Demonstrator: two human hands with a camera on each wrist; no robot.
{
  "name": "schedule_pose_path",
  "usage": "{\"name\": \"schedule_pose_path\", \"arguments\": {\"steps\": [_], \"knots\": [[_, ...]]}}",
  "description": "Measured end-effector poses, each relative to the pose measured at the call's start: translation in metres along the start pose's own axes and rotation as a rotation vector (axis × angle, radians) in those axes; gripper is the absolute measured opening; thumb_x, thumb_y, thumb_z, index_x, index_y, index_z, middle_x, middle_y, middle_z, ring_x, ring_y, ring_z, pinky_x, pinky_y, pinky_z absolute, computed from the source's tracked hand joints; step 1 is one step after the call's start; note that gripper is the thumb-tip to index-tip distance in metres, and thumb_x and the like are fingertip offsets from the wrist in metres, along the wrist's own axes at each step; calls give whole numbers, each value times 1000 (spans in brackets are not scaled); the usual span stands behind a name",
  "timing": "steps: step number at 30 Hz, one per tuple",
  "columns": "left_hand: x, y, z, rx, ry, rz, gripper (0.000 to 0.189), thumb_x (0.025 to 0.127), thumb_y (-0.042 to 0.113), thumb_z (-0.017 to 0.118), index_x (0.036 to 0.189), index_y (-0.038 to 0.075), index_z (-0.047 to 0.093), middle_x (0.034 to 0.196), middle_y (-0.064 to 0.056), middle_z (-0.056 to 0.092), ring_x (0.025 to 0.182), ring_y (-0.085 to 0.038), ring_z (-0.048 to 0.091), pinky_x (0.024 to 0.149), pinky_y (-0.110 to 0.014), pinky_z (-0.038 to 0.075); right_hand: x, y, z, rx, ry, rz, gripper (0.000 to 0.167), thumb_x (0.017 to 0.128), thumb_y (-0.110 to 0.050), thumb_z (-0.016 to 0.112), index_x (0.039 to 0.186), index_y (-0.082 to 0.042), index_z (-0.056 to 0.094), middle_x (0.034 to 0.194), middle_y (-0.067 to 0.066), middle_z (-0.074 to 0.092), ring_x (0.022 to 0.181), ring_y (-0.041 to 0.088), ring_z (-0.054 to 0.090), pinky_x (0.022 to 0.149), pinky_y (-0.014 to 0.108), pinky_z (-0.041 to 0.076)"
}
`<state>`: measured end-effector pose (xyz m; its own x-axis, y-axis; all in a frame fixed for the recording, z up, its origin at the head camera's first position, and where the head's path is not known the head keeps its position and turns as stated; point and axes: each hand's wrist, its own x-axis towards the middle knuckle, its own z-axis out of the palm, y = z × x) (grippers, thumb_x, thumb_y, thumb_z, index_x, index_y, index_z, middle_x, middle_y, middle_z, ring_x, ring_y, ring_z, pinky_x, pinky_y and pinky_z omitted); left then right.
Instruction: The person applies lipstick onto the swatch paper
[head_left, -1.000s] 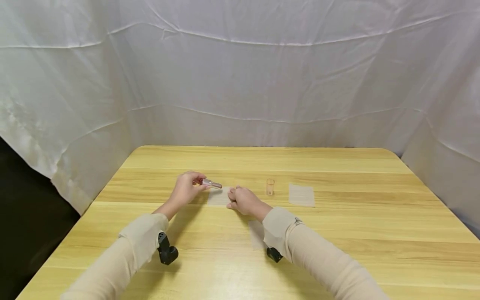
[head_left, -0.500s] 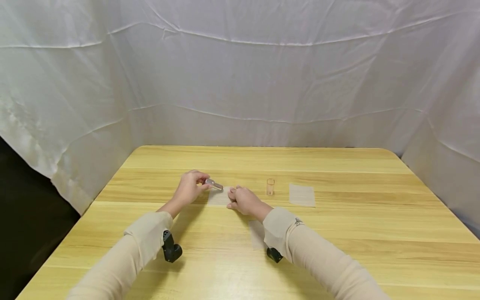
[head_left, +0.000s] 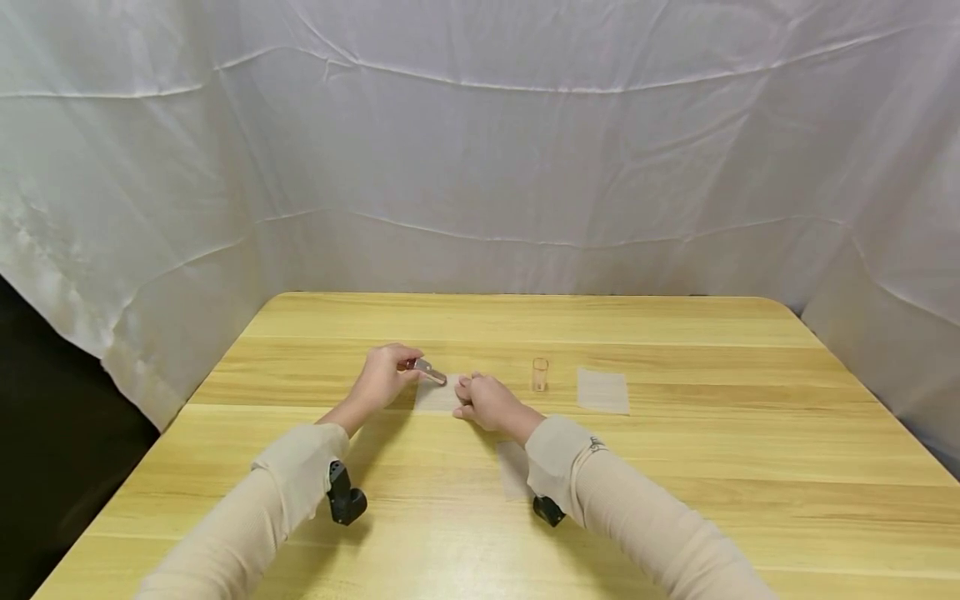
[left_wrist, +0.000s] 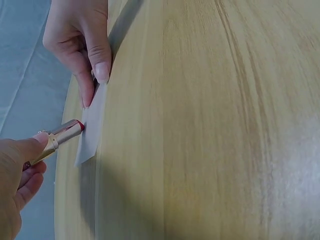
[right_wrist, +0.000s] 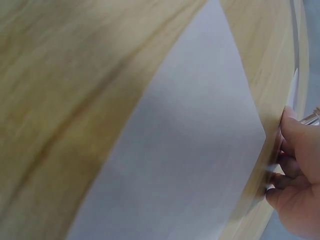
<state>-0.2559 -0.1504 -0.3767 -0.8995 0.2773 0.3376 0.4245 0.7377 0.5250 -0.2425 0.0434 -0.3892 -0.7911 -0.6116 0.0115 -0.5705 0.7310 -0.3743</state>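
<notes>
My left hand (head_left: 378,379) holds a lipstick (left_wrist: 64,134) with a shiny metallic tube between thumb and fingers. Its red tip meets a small white paper sheet (left_wrist: 93,127) on the table, or hovers just over it; I cannot tell which. On that sheet's right part rests my right hand (head_left: 491,402), with thumb and forefinger extended downward and their tips on the paper. Its other fingers bend under the palm, partly hidden. A clear pinkish tube (head_left: 540,375), like a lipstick cap, stands to the right of this hand.
A second white sheet (head_left: 603,392) lies farther right on the wooden table (head_left: 712,442). Another sheet (right_wrist: 185,135) lies beneath the right forearm, partly hidden by the cuff. A pale curtain (head_left: 525,167) hangs behind the table.
My left hand has shifted slightly right, and the lipstick's tip has lowered toward the sheet, tilting more downward. The right hand has stayed in place.
</notes>
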Motion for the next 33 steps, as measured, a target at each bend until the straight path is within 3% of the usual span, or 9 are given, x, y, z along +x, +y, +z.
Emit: {"name": "schedule_pose_path", "arguments": {"steps": [11, 19, 33], "knots": [[4, 4, -5, 71, -57, 84, 26, 76, 2, 72, 100, -7, 68, 89, -18, 67, 78, -24, 62, 71, -33, 56, 0, 0, 0, -20, -10, 16, 38, 89, -23, 60, 65, -8, 34, 134, 24, 46, 125, 44, 42, 105, 44, 39], [4, 6, -6, 96, -91, 94, 22, 77, 0, 71, 98, -7, 68, 90, -20, 66, 80, -26, 63, 72, -33, 57, -1, -1, 0, -8, -4, 13, 39, 89, -22, 60, 63, -8, 34, 134, 25, 45, 124, 44, 43, 104, 44, 39], [2, 7, -8, 156, -91, 145, 14, 76, -1, 71, 90, -2, 70, 86, -17, 66, 77, -24, 62, 65, -29, 54, -1, -1, 0, 17, 2, 11, 40, 88, -21, 60, 62, -9, 33, 133, 26, 46, 124, 45, 42, 105, 45, 39]]}}
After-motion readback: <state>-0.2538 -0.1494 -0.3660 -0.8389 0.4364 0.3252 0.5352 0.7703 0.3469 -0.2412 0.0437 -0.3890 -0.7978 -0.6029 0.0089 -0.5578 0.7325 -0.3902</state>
